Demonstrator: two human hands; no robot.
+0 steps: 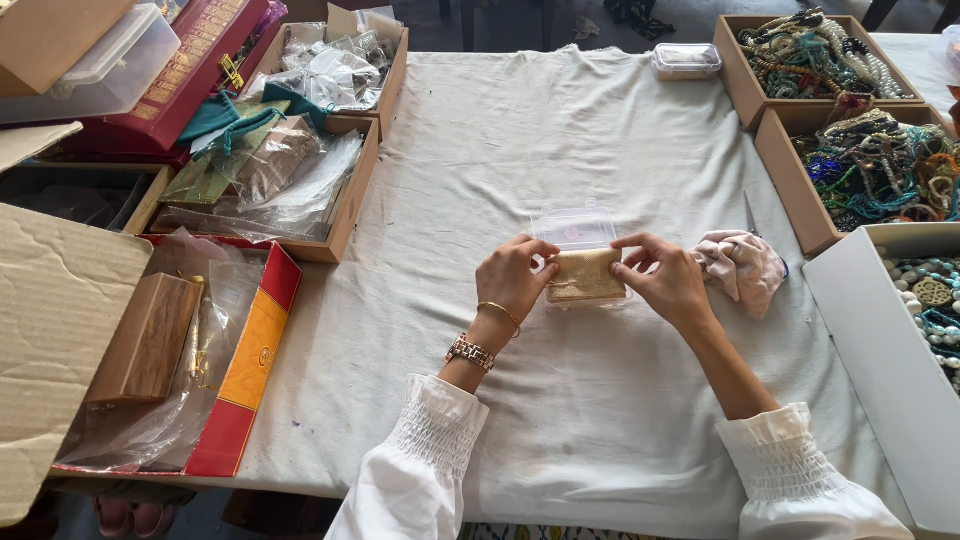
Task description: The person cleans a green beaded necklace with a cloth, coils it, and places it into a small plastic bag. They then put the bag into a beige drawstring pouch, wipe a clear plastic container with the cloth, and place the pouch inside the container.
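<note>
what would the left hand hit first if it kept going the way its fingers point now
The left hand points right, at the gold pouch it already touches in the clear box; beyond that, probably the right hand.

Clear plastic case (574, 228) at centre; red-and-yellow flat box (255, 360) left; brown cardboard trays (790, 160) right

I see both forearms extended forward in white gathered sleeves. My left hand (512, 275), wrist bearing two bracelets, curls its fingers inward, thumb pointing right. My right hand (668, 282) mirrors it, fingertips pinched, facing left
</note>
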